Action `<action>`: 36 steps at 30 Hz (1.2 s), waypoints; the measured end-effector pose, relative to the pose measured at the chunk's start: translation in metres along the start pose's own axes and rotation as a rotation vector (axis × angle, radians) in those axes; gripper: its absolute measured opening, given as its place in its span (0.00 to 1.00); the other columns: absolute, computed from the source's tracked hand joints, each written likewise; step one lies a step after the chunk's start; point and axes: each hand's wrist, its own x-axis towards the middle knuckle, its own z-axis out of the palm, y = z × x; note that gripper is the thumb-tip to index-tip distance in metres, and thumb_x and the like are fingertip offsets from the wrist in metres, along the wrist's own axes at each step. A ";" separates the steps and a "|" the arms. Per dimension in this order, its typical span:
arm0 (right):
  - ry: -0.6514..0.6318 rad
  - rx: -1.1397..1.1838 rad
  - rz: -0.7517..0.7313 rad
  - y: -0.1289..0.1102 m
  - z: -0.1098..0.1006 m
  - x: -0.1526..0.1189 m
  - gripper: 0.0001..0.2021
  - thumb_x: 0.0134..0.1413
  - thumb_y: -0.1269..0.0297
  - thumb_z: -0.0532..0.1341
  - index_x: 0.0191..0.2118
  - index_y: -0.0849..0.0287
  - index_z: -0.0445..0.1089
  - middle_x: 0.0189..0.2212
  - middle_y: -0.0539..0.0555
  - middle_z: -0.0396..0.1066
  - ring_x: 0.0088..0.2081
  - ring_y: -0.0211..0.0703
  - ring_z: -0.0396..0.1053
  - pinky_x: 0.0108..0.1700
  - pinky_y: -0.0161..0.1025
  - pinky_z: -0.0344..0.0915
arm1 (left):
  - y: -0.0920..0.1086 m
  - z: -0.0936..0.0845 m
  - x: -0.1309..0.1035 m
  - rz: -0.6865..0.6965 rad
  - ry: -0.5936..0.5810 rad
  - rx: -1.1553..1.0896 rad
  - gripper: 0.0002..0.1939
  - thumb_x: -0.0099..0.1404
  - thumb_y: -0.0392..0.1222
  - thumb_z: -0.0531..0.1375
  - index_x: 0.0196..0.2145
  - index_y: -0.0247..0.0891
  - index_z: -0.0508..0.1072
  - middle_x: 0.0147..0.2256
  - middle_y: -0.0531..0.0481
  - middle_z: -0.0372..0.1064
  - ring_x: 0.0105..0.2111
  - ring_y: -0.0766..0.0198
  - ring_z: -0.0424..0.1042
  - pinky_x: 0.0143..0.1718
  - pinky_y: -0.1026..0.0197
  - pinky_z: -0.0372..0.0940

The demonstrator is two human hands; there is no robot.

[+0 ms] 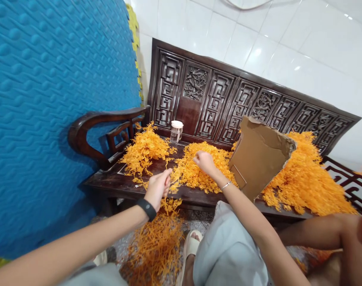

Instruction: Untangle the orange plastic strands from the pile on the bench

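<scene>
On the carved wooden bench (199, 194) lie heaps of orange strands (303, 178) beside a cardboard sheet (258, 159), and your right hand (204, 162) pinches into the middle pile (195, 171) while your left hand (157, 187) grips a small tuft (172, 186) at the bench's front edge.

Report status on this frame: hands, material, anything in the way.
Left hand pinching orange strands at bench edge. Right hand on middle pile. Cardboard propped right of it; lidded jar behind, clear.
</scene>
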 end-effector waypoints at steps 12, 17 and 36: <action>0.452 0.224 0.326 0.095 -0.041 -0.008 0.17 0.44 0.59 0.54 0.38 0.65 0.69 0.24 0.55 0.70 0.24 0.39 0.63 0.28 0.34 0.59 | -0.022 -0.041 -0.007 -0.213 -0.070 0.139 0.22 0.45 0.57 0.58 0.12 0.38 0.54 0.09 0.62 0.44 0.09 0.77 0.41 0.13 0.69 0.35; 0.397 0.235 0.385 0.112 -0.037 -0.012 0.15 0.42 0.60 0.55 0.35 0.63 0.68 0.21 0.52 0.68 0.19 0.35 0.59 0.23 0.32 0.56 | -0.015 -0.039 -0.007 -0.170 -0.088 0.148 0.23 0.45 0.56 0.58 0.12 0.38 0.54 0.09 0.62 0.44 0.09 0.77 0.42 0.13 0.70 0.35; 0.275 0.219 0.223 0.119 -0.024 -0.011 0.15 0.44 0.61 0.54 0.37 0.63 0.69 0.35 0.56 0.71 0.27 0.38 0.65 0.31 0.36 0.62 | -0.015 -0.022 0.002 -0.170 -0.098 0.165 0.21 0.47 0.55 0.57 0.13 0.38 0.55 0.09 0.62 0.45 0.09 0.77 0.42 0.13 0.70 0.35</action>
